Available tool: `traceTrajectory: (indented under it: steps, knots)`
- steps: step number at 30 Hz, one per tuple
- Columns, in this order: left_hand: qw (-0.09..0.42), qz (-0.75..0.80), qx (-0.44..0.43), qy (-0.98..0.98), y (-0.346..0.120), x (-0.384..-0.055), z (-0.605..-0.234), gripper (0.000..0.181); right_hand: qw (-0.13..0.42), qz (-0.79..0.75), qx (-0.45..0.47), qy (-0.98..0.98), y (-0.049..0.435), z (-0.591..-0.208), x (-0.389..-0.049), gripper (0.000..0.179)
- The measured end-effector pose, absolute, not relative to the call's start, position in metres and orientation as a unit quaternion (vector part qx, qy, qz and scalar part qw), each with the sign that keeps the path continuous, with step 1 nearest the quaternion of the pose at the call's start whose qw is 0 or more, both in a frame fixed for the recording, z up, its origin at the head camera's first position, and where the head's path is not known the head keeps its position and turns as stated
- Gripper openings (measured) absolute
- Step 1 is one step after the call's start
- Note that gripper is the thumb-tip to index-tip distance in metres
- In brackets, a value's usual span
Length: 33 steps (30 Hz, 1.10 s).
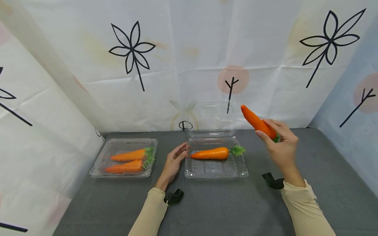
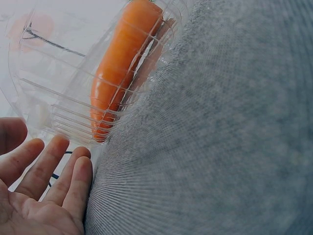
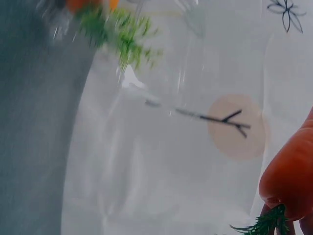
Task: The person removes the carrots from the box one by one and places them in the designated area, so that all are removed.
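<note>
My right hand [image 1: 280, 144] grips a carrot [image 1: 256, 122] by its thick end, raised over the table to the right of the open clear plastic box. The carrot's tip points up and left, and its green top [image 3: 266, 223] shows below the thick end in the right wrist view. Inside the open box [image 1: 217, 172] lies another carrot [image 1: 211, 153], tip to the left, its leafy top [image 1: 237, 150] at the right rim. My left hand [image 1: 173, 161] has its fingers extended, with the fingertips [image 2: 58, 142] right at the box's left wall.
A closed clear box [image 1: 124, 144] holding two carrots [image 1: 128, 155] stands at the left. The open box's lid [image 1: 211, 132] stands upright behind it, before the patterned white cloth backdrop [image 1: 189, 49]. A grey cloth [image 1: 218, 206] covers the table.
</note>
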<state>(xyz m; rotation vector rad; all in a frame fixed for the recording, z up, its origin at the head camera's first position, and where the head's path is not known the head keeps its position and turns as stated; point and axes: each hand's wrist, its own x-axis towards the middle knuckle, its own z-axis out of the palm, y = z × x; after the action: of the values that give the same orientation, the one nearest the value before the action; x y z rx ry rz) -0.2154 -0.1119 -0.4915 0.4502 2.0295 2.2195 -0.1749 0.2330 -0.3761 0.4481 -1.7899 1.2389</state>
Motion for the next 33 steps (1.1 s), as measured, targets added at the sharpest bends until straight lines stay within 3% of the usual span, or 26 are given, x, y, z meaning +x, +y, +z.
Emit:
traceTrajectory:
  steps: [7, 15, 20, 25, 33]
  knots:
    - [0.049, 0.72, 0.146, 0.676, -0.112, -0.214, -0.491, 0.045, 0.466, 0.477, 0.095, -0.739, 0.25, -0.366, -0.166, 0.035]
    - [0.048, 0.724, 0.143, 0.673, -0.111, -0.214, -0.489, 0.044, 0.438, 0.45, -0.059, -0.776, 0.301, -0.399, -0.181, 0.037]
    - [0.047, 0.723, 0.143, 0.674, -0.111, -0.214, -0.488, 0.044, 0.394, 0.411, -0.151, -0.808, 0.322, -0.413, -0.179, 0.039]
    - [0.049, 0.722, 0.144, 0.675, -0.111, -0.214, -0.489, 0.044, 0.31, 0.395, -0.237, -0.832, 0.338, -0.423, -0.175, 0.045]
    - [0.047, 0.721, 0.146, 0.676, -0.111, -0.214, -0.489, 0.044, 0.227, 0.398, -0.315, -0.831, 0.353, -0.435, -0.171, 0.051]
